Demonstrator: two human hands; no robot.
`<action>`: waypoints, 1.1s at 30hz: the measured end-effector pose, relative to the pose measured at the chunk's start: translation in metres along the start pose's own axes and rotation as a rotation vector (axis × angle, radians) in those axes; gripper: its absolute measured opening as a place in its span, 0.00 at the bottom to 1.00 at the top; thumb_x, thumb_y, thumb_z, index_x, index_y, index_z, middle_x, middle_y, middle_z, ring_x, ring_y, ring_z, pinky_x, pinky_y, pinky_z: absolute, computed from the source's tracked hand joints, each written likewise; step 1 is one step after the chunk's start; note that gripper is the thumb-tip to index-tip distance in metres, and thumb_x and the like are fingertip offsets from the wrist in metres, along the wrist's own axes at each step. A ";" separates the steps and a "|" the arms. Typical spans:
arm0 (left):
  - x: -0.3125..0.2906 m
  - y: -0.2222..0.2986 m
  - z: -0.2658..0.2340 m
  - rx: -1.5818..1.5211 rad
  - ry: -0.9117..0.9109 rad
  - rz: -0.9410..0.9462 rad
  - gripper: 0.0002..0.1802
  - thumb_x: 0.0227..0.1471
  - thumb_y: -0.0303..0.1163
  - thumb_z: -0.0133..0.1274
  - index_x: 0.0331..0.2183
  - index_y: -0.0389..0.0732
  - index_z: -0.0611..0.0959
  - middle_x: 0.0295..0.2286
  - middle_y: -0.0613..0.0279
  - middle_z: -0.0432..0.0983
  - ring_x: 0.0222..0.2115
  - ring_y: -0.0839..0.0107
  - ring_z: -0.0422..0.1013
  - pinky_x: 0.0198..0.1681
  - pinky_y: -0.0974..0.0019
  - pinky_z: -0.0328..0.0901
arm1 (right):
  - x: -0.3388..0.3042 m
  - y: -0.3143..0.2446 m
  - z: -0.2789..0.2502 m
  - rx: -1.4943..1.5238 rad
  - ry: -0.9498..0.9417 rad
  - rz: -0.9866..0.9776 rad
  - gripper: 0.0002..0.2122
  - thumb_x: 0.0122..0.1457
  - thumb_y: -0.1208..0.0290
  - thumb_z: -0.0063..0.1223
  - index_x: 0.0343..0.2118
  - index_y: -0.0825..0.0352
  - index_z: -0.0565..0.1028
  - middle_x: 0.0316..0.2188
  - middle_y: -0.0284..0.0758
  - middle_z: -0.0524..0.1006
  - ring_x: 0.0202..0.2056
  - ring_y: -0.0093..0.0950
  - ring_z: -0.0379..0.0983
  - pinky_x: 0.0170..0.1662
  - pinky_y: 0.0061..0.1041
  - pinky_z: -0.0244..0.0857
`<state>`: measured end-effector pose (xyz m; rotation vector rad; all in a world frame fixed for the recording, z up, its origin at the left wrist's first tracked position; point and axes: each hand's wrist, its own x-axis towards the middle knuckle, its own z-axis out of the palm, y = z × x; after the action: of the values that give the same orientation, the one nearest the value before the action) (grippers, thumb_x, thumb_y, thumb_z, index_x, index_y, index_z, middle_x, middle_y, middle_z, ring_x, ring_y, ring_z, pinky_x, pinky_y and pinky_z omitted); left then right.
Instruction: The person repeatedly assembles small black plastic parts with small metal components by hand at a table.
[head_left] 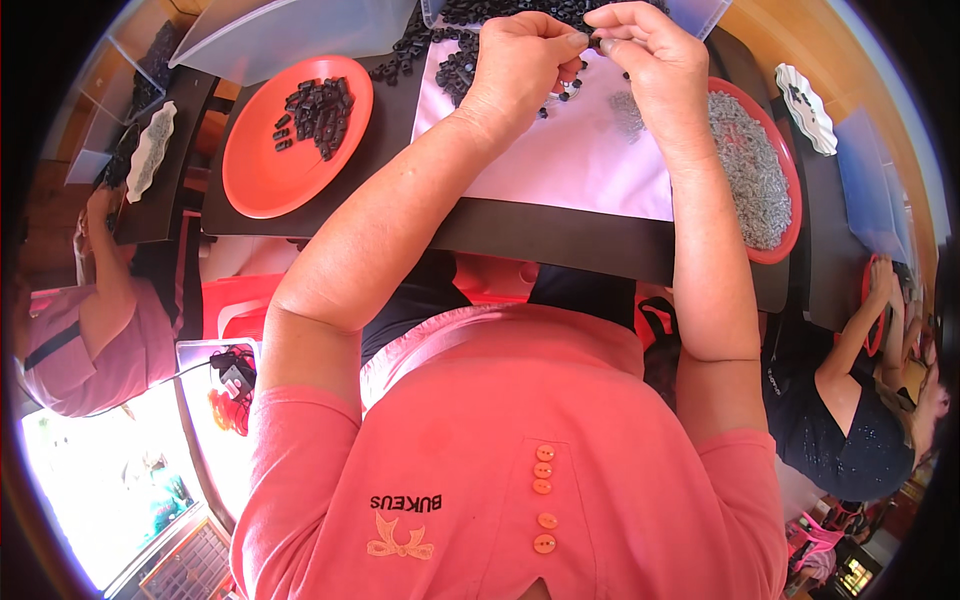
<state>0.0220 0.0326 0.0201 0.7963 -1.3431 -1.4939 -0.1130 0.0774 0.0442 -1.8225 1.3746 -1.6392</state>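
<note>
My left hand and my right hand meet over a pale pink cloth at the far side of the table. The fingertips of both are pinched on a small black part, whose exact shape is mostly covered by the fingers. Below the left fingers, a few small black pieces lie on the cloth. A heap of black pieces is just left of that hand. Close to my right wrist lies a small patch of grey screw-like pieces.
An orange plate at left bears black cylindrical parts. Another reddish plate at right is full of small grey metal pieces. Translucent bins stand at the back. Co-workers sit at left and right.
</note>
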 end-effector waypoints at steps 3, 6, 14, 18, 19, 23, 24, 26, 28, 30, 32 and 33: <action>-0.011 0.016 0.005 0.088 0.007 -0.068 0.07 0.55 0.27 0.53 0.26 0.36 0.79 0.18 0.65 0.71 0.17 0.77 0.66 0.20 0.74 0.61 | 0.001 0.006 -0.003 -0.058 0.001 -0.060 0.07 0.53 0.89 0.50 0.32 0.72 0.76 0.27 0.32 0.79 0.31 0.20 0.75 0.34 0.19 0.71; -0.012 0.013 0.004 0.050 0.007 -0.038 0.06 0.55 0.26 0.54 0.26 0.36 0.79 0.17 0.67 0.72 0.16 0.80 0.65 0.17 0.76 0.59 | 0.002 0.005 -0.001 -0.007 -0.009 -0.012 0.07 0.53 0.88 0.50 0.32 0.71 0.76 0.27 0.32 0.79 0.30 0.20 0.75 0.34 0.18 0.70; -0.014 0.014 0.004 0.049 0.003 -0.046 0.06 0.55 0.26 0.53 0.27 0.36 0.79 0.18 0.66 0.72 0.17 0.80 0.66 0.17 0.76 0.60 | 0.002 0.005 -0.002 -0.006 -0.020 0.018 0.07 0.53 0.89 0.48 0.31 0.71 0.75 0.25 0.31 0.78 0.29 0.18 0.74 0.33 0.17 0.69; -0.017 0.022 0.006 0.130 -0.024 -0.075 0.05 0.55 0.28 0.55 0.31 0.36 0.80 0.19 0.66 0.73 0.18 0.79 0.67 0.19 0.77 0.61 | 0.002 0.011 -0.005 0.118 -0.025 0.077 0.07 0.53 0.90 0.47 0.30 0.71 0.73 0.25 0.30 0.77 0.28 0.18 0.74 0.32 0.17 0.68; -0.014 0.015 0.006 0.130 -0.023 -0.074 0.05 0.55 0.28 0.55 0.31 0.36 0.80 0.19 0.66 0.73 0.18 0.79 0.67 0.19 0.77 0.61 | 0.002 0.013 -0.005 0.061 -0.017 -0.008 0.06 0.53 0.89 0.47 0.30 0.71 0.73 0.25 0.30 0.77 0.28 0.18 0.73 0.32 0.18 0.68; -0.004 -0.005 0.004 0.068 -0.020 0.096 0.06 0.49 0.25 0.58 0.26 0.32 0.80 0.19 0.61 0.76 0.19 0.78 0.70 0.21 0.73 0.65 | -0.003 -0.018 0.000 -0.232 -0.022 -0.159 0.06 0.52 0.89 0.46 0.30 0.71 0.71 0.24 0.32 0.76 0.27 0.20 0.74 0.30 0.21 0.68; -0.004 -0.004 0.005 0.074 -0.017 0.079 0.05 0.49 0.25 0.58 0.25 0.32 0.80 0.19 0.61 0.77 0.19 0.78 0.71 0.21 0.73 0.66 | -0.003 -0.017 0.000 -0.233 -0.022 -0.161 0.06 0.52 0.89 0.46 0.30 0.71 0.71 0.24 0.32 0.76 0.27 0.20 0.74 0.30 0.21 0.68; -0.004 -0.006 0.006 0.121 0.003 0.155 0.05 0.48 0.24 0.58 0.25 0.32 0.80 0.19 0.60 0.77 0.19 0.78 0.71 0.22 0.73 0.66 | -0.003 -0.016 0.000 -0.416 0.008 -0.436 0.07 0.51 0.89 0.45 0.30 0.71 0.71 0.23 0.36 0.75 0.26 0.24 0.75 0.30 0.24 0.69; -0.006 -0.006 0.005 0.169 0.028 0.230 0.05 0.48 0.24 0.57 0.25 0.32 0.80 0.18 0.60 0.77 0.19 0.77 0.71 0.22 0.72 0.66 | -0.001 -0.025 0.000 -0.503 -0.006 -0.560 0.08 0.51 0.90 0.44 0.31 0.71 0.71 0.24 0.37 0.76 0.25 0.26 0.76 0.29 0.24 0.69; -0.009 -0.005 0.006 0.331 0.087 0.430 0.05 0.47 0.24 0.57 0.25 0.31 0.80 0.18 0.59 0.76 0.18 0.77 0.71 0.22 0.72 0.67 | 0.002 -0.017 0.006 -0.591 -0.015 -0.687 0.09 0.50 0.90 0.43 0.31 0.71 0.72 0.24 0.38 0.76 0.24 0.28 0.76 0.29 0.24 0.70; -0.010 -0.002 0.011 0.295 0.063 0.392 0.05 0.48 0.24 0.57 0.25 0.32 0.80 0.18 0.59 0.76 0.18 0.77 0.71 0.22 0.71 0.67 | 0.009 0.018 0.019 0.547 0.045 -0.692 0.09 0.51 0.91 0.43 0.32 0.71 0.72 0.24 0.38 0.77 0.23 0.25 0.76 0.28 0.23 0.69; -0.011 -0.001 0.007 0.275 0.059 0.351 0.05 0.48 0.24 0.57 0.26 0.32 0.80 0.18 0.59 0.76 0.17 0.77 0.71 0.21 0.71 0.66 | 0.006 0.008 0.018 0.556 0.039 -0.694 0.09 0.51 0.91 0.43 0.32 0.71 0.72 0.24 0.38 0.77 0.23 0.25 0.76 0.28 0.23 0.69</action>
<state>0.0193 0.0458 0.0196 0.7223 -1.5717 -1.0190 -0.1013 0.0631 0.0367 -2.0004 0.2026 -2.0946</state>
